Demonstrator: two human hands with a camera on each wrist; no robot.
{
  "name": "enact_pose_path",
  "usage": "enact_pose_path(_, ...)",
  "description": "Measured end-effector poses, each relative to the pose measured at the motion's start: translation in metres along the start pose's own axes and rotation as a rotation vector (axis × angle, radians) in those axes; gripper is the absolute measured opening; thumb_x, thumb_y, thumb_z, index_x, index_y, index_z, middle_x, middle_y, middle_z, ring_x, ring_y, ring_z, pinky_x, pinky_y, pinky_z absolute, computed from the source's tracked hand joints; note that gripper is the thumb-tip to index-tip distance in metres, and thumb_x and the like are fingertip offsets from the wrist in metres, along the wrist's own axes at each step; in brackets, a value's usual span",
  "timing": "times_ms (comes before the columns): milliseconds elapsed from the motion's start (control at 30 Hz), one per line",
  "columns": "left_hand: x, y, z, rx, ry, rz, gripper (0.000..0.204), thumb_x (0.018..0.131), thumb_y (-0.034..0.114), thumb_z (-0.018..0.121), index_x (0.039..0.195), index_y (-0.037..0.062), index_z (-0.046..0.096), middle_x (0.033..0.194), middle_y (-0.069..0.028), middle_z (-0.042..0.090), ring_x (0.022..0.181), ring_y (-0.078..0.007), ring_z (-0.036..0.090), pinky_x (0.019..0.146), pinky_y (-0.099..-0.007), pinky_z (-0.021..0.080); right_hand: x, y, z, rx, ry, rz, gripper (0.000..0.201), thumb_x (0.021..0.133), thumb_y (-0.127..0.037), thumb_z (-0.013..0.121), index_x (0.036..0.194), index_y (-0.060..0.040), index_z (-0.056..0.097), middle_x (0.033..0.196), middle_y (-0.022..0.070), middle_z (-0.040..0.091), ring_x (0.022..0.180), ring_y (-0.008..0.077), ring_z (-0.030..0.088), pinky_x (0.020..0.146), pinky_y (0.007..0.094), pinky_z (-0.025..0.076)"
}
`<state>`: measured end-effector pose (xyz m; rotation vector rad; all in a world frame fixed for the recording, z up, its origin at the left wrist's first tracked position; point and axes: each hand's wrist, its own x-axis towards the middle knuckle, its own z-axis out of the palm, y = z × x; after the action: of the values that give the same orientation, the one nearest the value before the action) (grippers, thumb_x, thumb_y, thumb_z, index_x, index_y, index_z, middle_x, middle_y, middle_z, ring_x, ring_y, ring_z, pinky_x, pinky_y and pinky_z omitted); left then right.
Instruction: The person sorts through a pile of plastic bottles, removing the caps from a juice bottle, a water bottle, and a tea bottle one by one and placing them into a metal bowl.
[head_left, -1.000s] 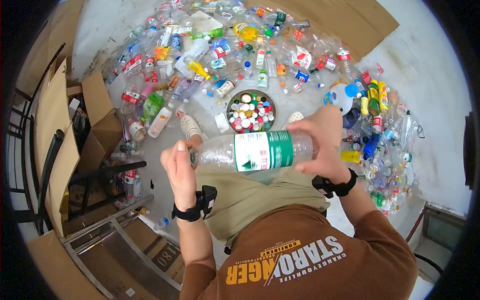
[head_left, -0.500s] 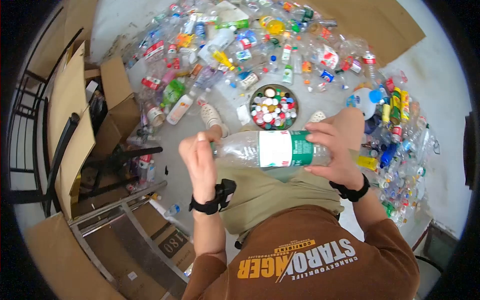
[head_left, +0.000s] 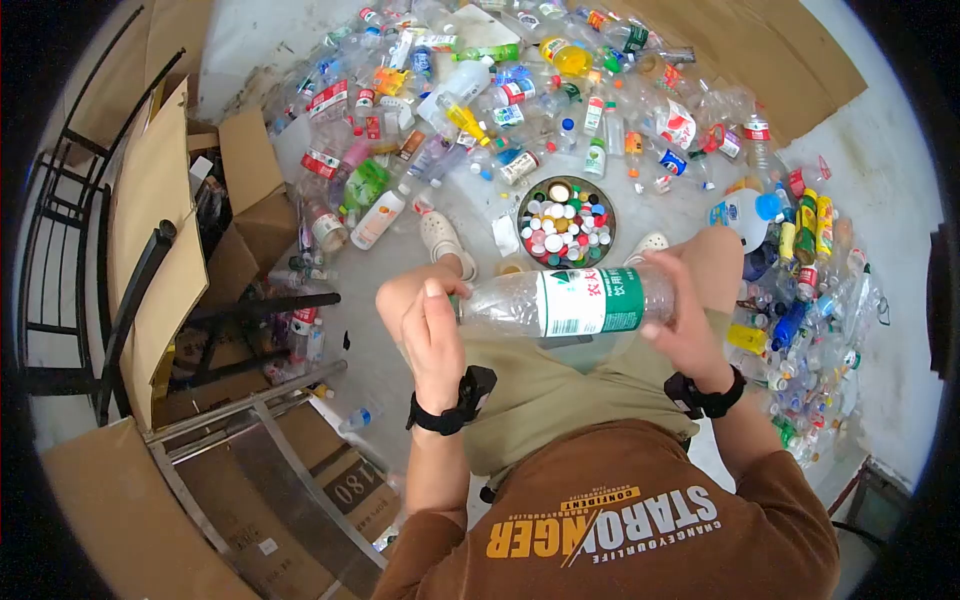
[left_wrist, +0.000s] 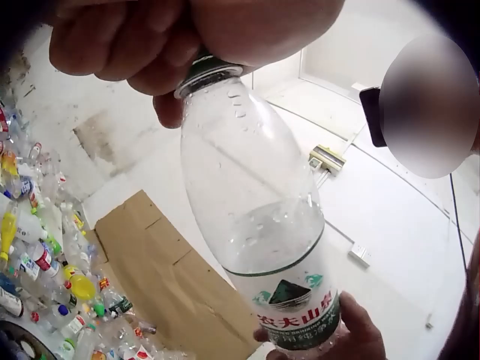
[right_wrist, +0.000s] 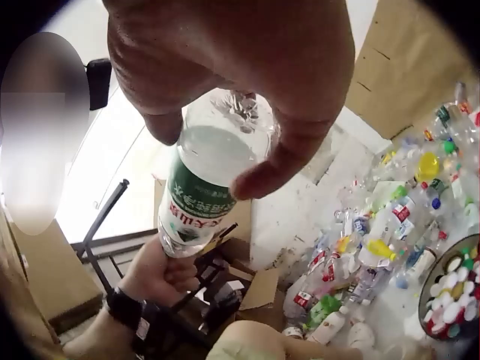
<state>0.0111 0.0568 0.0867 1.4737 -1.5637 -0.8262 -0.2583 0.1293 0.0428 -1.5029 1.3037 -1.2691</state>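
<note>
A large clear plastic bottle (head_left: pixel 505 304) with a green and white label (head_left: pixel 590 300) lies sideways above the person's lap. The left hand (head_left: pixel 433 335) grips its neck end; in the left wrist view, those fingers curl around the dark green cap (left_wrist: pixel 208 73). At the other end, the right hand (head_left: pixel 695 325) holds the bottle's base, with thumb and fingers on opposite sides, as the right wrist view also shows. Small droplets cling inside the bottle wall. Beyond the bottle, a round tray (head_left: pixel 522 245) full of mixed bottle caps (head_left: pixel 565 228) sits on the floor between the feet.
A wide heap of plastic bottles (head_left: pixel 480 100) spreads across the floor ahead, continuing down the right side (head_left: pixel 800 300). Open cardboard boxes (head_left: pixel 245 200) and a black metal frame (head_left: pixel 150 300) stand at left. Flat cardboard (head_left: pixel 790 70) lies at the back right.
The bottle has turned about its long axis, so a different part of the label faces up. The right fingers have shifted from over the label toward the base. The head view has swung left.
</note>
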Motion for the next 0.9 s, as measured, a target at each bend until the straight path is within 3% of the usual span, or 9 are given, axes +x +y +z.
enact_pose_path(100, -0.004, -0.005, 0.003, -0.032, 0.007, 0.027, 0.040, 0.099, 0.018, 0.035, 0.077, -0.0033, 0.061, 0.076, -0.0102, 0.061, 0.071, -0.0179, 0.053, 0.069, -0.0303, 0.042, -0.008, -0.003, -0.003, 0.018, -0.064, 0.131, 0.049, 0.097, -0.041, 0.051, 0.133, -0.0096, 0.038, 0.096, 0.0059, 0.056, 0.073, 0.0107, 0.058, 0.050, 0.0229, 0.043)
enact_pose_path(200, -0.007, -0.008, 0.002, -0.029, -0.031, 0.178, 0.039, 0.098, 0.017, 0.035, 0.078, -0.0015, 0.063, 0.070, -0.0068, 0.059, 0.067, -0.0153, 0.051, 0.066, -0.0272, 0.041, -0.020, -0.008, -0.004, 0.481, -0.100, 0.808, 0.044, 0.098, -0.044, 0.048, 0.128, -0.0114, 0.041, 0.081, 0.0017, 0.054, 0.052, 0.0078, 0.050, 0.042, 0.0207, 0.036)
enact_pose_path(300, -0.008, 0.005, 0.000, 0.012, -0.056, 0.237, 0.040, 0.098, 0.018, 0.036, 0.077, -0.0011, 0.064, 0.068, -0.0080, 0.060, 0.066, -0.0162, 0.052, 0.067, -0.0283, 0.042, -0.023, 0.001, -0.002, 0.626, -0.137, 0.925, 0.047, 0.098, -0.047, 0.045, 0.127, -0.0097, 0.041, 0.081, 0.0010, 0.054, 0.051, 0.0074, 0.048, 0.039, 0.0205, 0.032)
enact_pose_path(400, -0.005, 0.001, 0.003, 0.003, -0.032, 0.285, 0.041, 0.099, 0.020, 0.036, 0.077, -0.0006, 0.064, 0.067, -0.0083, 0.060, 0.066, -0.0164, 0.053, 0.067, -0.0293, 0.042, -0.019, 0.000, -0.012, 0.637, -0.182, 0.848, 0.048, 0.096, -0.041, 0.054, 0.128, -0.0073, 0.041, 0.091, 0.0032, 0.055, 0.067, 0.0115, 0.057, 0.052, 0.0233, 0.044)
enact_pose_path(467, -0.006, -0.008, 0.004, 0.007, -0.011, 0.281, 0.043, 0.100, 0.022, 0.037, 0.076, -0.0004, 0.064, 0.069, -0.0071, 0.061, 0.066, -0.0158, 0.053, 0.067, -0.0294, 0.042, -0.022, 0.002, -0.008, 0.387, -0.118, 0.480, 0.057, 0.089, -0.039, 0.064, 0.130, -0.0064, 0.040, 0.103, 0.0060, 0.054, 0.088, 0.0167, 0.057, 0.072, 0.0286, 0.047)
enact_pose_path(600, -0.007, -0.023, 0.005, -0.125, 0.001, -0.111, 0.047, 0.102, 0.032, 0.038, 0.075, 0.0013, 0.062, 0.075, -0.0011, 0.060, 0.060, -0.0087, 0.046, 0.055, -0.0245, 0.035, -0.017, -0.003, -0.016, -0.173, -0.138, -0.173, 0.078, 0.074, -0.037, 0.080, 0.134, -0.0070, 0.038, 0.125, 0.0108, 0.047, 0.121, 0.0244, 0.045, 0.103, 0.0371, 0.037)
enact_pose_path(700, -0.014, -0.019, 0.012, -0.222, 0.049, -0.341, 0.046, 0.102, 0.033, 0.039, 0.076, 0.0030, 0.063, 0.075, 0.0005, 0.059, 0.060, -0.0048, 0.042, 0.052, -0.0224, 0.030, -0.010, -0.019, -0.017, -0.111, -0.143, -0.143, 0.082, 0.073, -0.041, 0.081, 0.134, -0.0073, 0.038, 0.129, 0.0122, 0.045, 0.124, 0.0258, 0.042, 0.104, 0.0373, 0.036)
enact_pose_path(833, -0.019, -0.028, 0.012, -0.080, 0.041, 0.081, 0.049, 0.103, 0.030, 0.033, 0.080, -0.0019, 0.063, 0.075, -0.0047, 0.062, 0.066, -0.0127, 0.050, 0.061, -0.0272, 0.039, -0.015, -0.012, -0.019, 0.864, -0.165, 0.782, 0.062, 0.090, -0.037, 0.065, 0.135, -0.0059, 0.035, 0.112, 0.0122, 0.055, 0.089, 0.0212, 0.062, 0.075, 0.0291, 0.051)
enact_pose_path(900, -0.016, -0.027, 0.008, -0.032, 0.016, 0.148, 0.050, 0.103, 0.029, 0.031, 0.081, -0.0032, 0.063, 0.076, -0.0066, 0.063, 0.070, -0.0155, 0.053, 0.066, -0.0292, 0.041, -0.021, -0.002, -0.027, 0.745, -0.291, 0.771, 0.059, 0.093, -0.035, 0.062, 0.136, -0.0052, 0.034, 0.104, 0.0109, 0.057, 0.075, 0.0182, 0.064, 0.064, 0.0257, 0.051)
